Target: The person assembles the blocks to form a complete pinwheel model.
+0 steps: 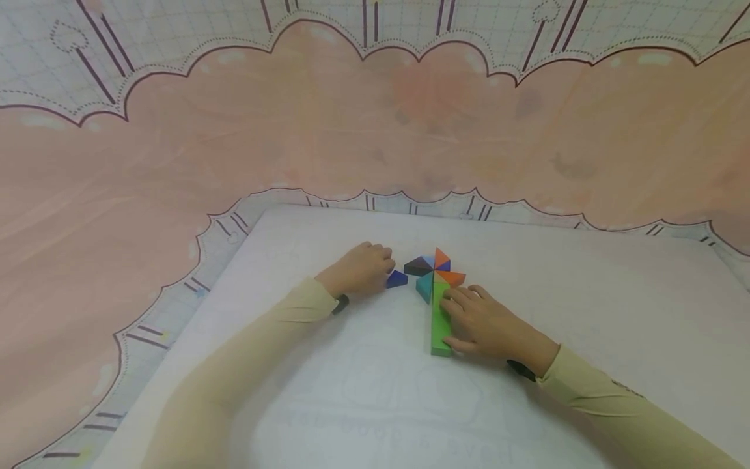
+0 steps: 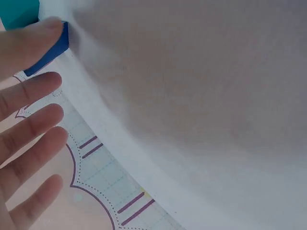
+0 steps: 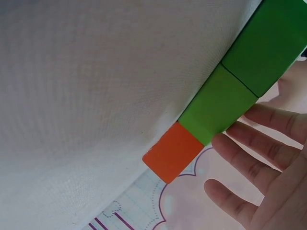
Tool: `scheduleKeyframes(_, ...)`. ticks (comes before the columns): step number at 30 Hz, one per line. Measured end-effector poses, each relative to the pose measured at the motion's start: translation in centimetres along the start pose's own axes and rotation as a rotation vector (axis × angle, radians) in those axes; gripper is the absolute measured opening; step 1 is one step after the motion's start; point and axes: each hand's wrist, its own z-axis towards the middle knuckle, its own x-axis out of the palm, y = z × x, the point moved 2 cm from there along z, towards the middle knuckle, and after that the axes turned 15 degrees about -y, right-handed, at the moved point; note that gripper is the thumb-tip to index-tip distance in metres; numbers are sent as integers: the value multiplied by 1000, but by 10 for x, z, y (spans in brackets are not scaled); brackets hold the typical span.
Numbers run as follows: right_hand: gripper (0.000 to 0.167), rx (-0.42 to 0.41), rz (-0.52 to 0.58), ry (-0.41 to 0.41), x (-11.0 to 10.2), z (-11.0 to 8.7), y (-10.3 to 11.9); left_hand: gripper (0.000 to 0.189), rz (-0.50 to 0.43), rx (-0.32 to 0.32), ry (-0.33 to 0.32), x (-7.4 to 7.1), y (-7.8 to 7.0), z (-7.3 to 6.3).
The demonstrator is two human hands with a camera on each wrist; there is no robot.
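Observation:
Near the middle of the white surface, several triangular blocks in black, light blue, orange, blue and teal (image 1: 424, 286) meet at one point like a pinwheel. A green bar (image 1: 441, 322) runs from them towards me; the right wrist view shows it as a dark green block (image 3: 266, 45) and a light green block (image 3: 218, 105), with an orange block (image 3: 172, 152) beyond. My right hand (image 1: 486, 324) rests along the bar's right side, fingers extended and touching it. My left hand (image 1: 359, 268) is beside a dark blue block (image 1: 396, 279), its thumb (image 2: 33, 45) against it and fingers spread.
The blocks lie on a white tabletop (image 1: 351, 391) with its far edge beyond them. Behind hangs or lies a peach cloth (image 1: 375, 130) with scalloped borders and a grid pattern.

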Motion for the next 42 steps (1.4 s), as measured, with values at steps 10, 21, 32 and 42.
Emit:
scheduleKeyframes(10, 57, -5, 7, -8, -1, 0, 0, 23, -34, 57, -46, -1, -6, 1)
scheduleKeyframes(21, 57, -14, -3, -18, -1, 0, 0, 24, 20, 68, -68, 3, -16, 10)
scheduleKeyframes(32, 56, -21, -6, -37, -1, 0, 0, 23, 15, 55, -56, 5, -24, 18)
scheduleKeyframes(42, 55, -19, -12, -27, 0, 0, 0, 21, 7, 27, -39, 2, -31, 20)
